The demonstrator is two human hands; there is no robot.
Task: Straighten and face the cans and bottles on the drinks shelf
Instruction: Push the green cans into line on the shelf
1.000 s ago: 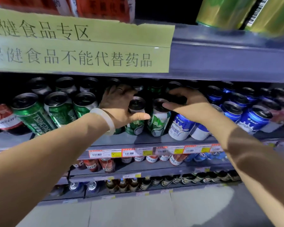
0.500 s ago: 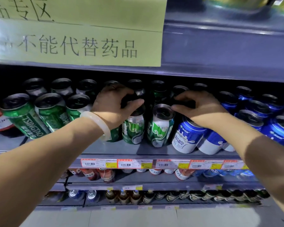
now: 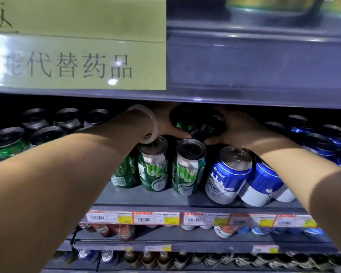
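Note:
Both hands reach into the dim back of the drinks shelf [image 3: 146, 198], behind the front row. My left hand [image 3: 163, 123], with a pale bangle on the wrist, grips a green can [image 3: 185, 125] in the second row, thumb curled under it. My right hand [image 3: 242, 129] curls around a dark-topped can [image 3: 215, 125] right beside it. In front stand two green-and-white cans [image 3: 153, 170] [image 3: 187, 170], and a blue-and-white can [image 3: 226, 174] leans to their right.
More green cans [image 3: 8, 142] fill the left of the shelf and blue cans [image 3: 323, 144] the right. A green paper sign [image 3: 77, 62] hangs on the shelf edge above. Price tags [image 3: 156, 218] line the front rail. Lower shelves hold red cans and bottles.
Both hands have moved from the front-row can tops deeper into the shelf onto cans behind. The camera has come closer and tilted down.

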